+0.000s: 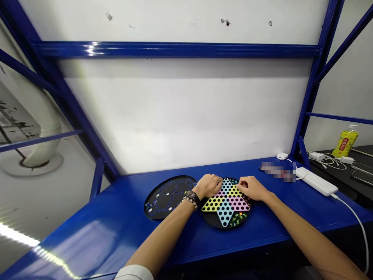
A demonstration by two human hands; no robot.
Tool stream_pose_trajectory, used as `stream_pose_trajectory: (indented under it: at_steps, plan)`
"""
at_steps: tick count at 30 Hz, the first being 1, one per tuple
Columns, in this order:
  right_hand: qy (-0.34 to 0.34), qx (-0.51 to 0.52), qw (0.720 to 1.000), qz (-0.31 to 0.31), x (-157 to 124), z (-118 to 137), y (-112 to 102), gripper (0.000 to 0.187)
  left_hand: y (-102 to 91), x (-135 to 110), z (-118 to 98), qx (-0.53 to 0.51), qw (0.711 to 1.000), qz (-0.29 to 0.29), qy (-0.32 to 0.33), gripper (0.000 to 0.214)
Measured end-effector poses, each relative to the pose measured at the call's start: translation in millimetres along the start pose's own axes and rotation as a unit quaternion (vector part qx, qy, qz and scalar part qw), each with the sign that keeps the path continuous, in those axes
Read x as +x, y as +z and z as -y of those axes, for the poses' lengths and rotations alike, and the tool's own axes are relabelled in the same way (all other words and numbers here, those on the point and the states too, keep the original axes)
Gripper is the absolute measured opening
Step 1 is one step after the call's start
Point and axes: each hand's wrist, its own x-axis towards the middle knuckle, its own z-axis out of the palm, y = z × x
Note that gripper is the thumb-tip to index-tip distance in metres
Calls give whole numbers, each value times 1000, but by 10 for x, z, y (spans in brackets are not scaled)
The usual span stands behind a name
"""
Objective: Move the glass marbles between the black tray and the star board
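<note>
1 star brd undr L+R fngrs

The star board is yellow, pink and pale blue, dotted with black holes. The round board at left is black, flecked blue and white; the tabletop gleams blue.

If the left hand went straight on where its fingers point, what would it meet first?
Probably the star's far blue point, with the right hand beyond, though depth is hard to judge.
</note>
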Motion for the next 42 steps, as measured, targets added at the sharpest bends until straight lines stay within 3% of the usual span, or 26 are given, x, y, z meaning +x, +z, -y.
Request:
stream_pose_trajectory:
  at_steps: [8, 12, 17, 21, 24, 27, 32, 36, 42]
  plan:
    - [3, 6, 1000, 3, -8, 4, 3, 27, -9, -45, 47, -1, 998, -9, -69, 39]
    - [2, 4, 1000, 8, -7, 5, -2, 26, -64, -174, 220, -15, 993, -28, -117, 43]
    - [5, 7, 1000, 10, -2, -8, 4, 27, -208, -411, 516, -62, 968, -108, -216, 50]
    - [0, 10, 1000, 11, -1, -19, 5, 27, -236, -600, 671, -75, 961, -80, -253, 53]
    - [5, 12, 1000, 12, -12, -6, -10, 26, -243, -667, 698, -107, 958, -68, -256, 55]
    - [9, 11, 1000, 13, -20, 13, -24, 25, -270, -650, 660, -151, 949, -94, -259, 56]
    - [6, 11, 1000, 15, -16, 6, -14, 24, -241, -500, 418, -183, 954, -119, -206, 47]
    - [5, 7, 1000, 9, 2, -38, 16, 27, -164, -365, 178, -144, 982, -52, -111, 33]
    - [-2, 9, 1000, 10, 15, -62, 26, 27, -273, -243, 144, -32, 994, 59, -83, 40]
